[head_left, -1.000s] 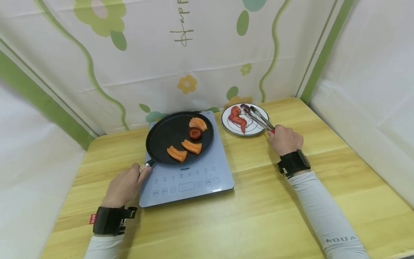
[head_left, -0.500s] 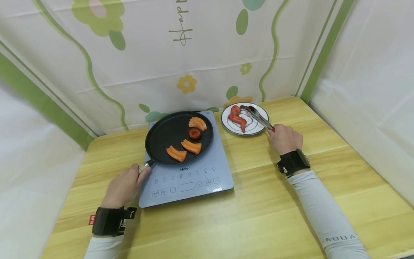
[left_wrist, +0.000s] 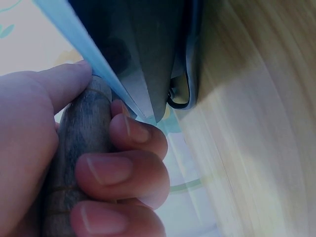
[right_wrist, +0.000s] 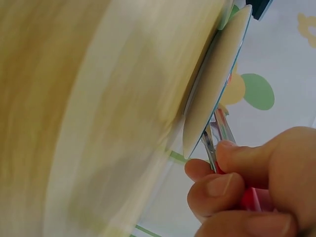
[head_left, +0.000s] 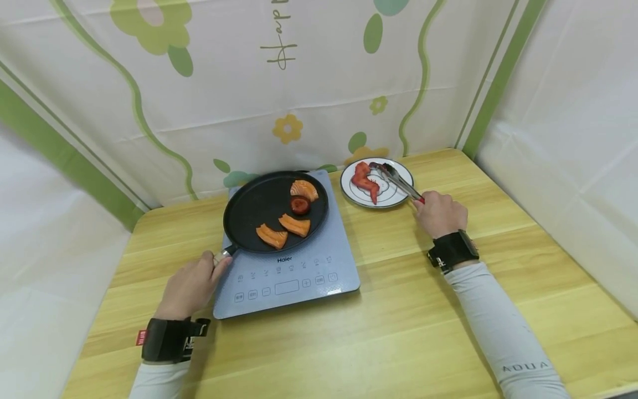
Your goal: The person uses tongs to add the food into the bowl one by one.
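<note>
Right grip (head_left: 442, 215) curled round tongs (head_left: 406, 186), tips at a dark food piece (head_left: 375, 165) on the plate (head_left: 391, 195), far right. Left grip (head_left: 191, 284) holds the pan handle (left_wrist: 85, 123). Apparent step: pinching the piece; next move calls for a secure lift.

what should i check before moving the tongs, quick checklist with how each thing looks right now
1. Left hand on the pan handle: ok, fingers curled round it.
2. Right hand on the tongs: ok, gripping the red part.
3. Tongs closed on a piece of food: cannot tell, the tips are too small to judge.
4. Space in the pan: ok, its left side is bare.
5. Cooker switched on: cannot tell, no reading shows on its display.
</note>
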The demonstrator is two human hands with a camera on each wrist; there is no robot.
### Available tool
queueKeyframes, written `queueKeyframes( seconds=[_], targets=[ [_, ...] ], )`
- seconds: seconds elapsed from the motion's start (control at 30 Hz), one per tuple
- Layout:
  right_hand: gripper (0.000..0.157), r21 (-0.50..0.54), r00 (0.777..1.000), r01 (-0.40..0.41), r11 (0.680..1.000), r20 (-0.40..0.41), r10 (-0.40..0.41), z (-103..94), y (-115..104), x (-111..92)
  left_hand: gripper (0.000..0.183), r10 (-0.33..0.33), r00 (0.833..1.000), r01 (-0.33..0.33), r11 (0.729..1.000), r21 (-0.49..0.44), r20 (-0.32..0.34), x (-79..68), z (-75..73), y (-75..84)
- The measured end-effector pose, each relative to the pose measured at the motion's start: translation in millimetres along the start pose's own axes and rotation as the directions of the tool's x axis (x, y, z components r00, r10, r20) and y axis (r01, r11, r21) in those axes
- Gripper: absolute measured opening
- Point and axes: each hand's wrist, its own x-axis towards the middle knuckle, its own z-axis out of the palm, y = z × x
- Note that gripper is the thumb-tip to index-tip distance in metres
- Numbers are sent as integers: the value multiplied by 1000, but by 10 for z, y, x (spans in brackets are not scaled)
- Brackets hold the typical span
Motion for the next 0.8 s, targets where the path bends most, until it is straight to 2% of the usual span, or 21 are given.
queueKeyframes(
  seconds=[0.27,0.53,0.8],
  targets=[
    [31,17,1000,11,1000,2,-11,-13,7,5,54,5,1000,-5,1000,3,-2,1,-6,6],
    [28,26,999,9,1000,-51,-7,-4,1,16,51,13,1000,-13,1000,3,-9,0,1,-1],
    [30,29,999,10,1000,-47,-8,-17,2,9,50,10,1000,-10,1000,-1,-2,-3,-2,6]
  ],
)
